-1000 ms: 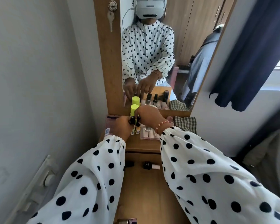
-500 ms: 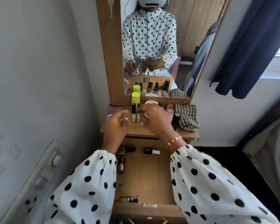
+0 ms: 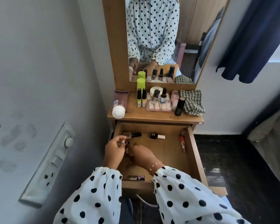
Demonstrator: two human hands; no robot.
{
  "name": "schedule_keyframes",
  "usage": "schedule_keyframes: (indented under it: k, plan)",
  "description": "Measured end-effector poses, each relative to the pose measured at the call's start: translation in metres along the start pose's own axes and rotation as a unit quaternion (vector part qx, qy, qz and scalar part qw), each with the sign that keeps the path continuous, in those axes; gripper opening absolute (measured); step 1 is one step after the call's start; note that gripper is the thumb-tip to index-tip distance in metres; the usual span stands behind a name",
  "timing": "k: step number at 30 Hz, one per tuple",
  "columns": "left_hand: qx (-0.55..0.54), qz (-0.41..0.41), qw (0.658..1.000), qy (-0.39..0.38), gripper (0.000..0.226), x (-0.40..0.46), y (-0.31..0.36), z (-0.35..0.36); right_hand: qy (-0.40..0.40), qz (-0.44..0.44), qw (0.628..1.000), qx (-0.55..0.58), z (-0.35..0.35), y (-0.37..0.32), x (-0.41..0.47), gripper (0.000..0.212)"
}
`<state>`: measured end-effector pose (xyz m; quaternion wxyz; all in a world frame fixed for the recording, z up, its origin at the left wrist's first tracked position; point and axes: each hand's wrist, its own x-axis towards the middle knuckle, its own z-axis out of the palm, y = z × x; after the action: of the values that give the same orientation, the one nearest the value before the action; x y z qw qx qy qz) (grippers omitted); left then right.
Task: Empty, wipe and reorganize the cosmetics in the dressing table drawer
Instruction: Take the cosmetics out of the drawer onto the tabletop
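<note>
Head view, looking down at a narrow wooden dressing table against a grey wall. Its drawer (image 3: 193, 152) is pulled fully open. Both hands reach into the drawer's left side. The left hand (image 3: 114, 149) has its fingers curled, pinching something small at the fingertips; what it is cannot be made out. The right hand (image 3: 141, 155) lies palm down with fingers curled over a small dark bottle (image 3: 127, 147) between the two hands; whether it actually grips the bottle cannot be told.

Loose in the drawer lie a brown bottle with a black cap (image 3: 132, 135) at the back left, a dark bottle with a white cap (image 3: 157, 136) at the back middle, a red tube (image 3: 182, 141) along the right wall, and a glittery bottle (image 3: 136, 177) by the front wall.

On the tabletop (image 3: 152, 114) stand a lime-green container (image 3: 141, 84), two nail polish bottles (image 3: 141, 97) just beside each other, a white jar (image 3: 155, 91), a flat pink case (image 3: 158, 106), a black tube (image 3: 179, 106), a pink tube lying on its side (image 3: 120, 103), and a checked cloth (image 3: 191, 102). A mirror (image 3: 160, 39) rises behind them.
</note>
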<state>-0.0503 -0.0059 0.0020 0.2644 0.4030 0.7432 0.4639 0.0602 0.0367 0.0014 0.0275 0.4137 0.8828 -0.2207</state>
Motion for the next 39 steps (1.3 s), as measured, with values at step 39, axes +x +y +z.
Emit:
schedule_keyframes:
  k: [39]
  plan:
    - [0.002, -0.011, 1.000, -0.018, 0.020, 0.000, -0.002, 0.005, 0.122, 0.113, 0.960, 0.227, -0.006, 0.041, 0.017, 0.034]
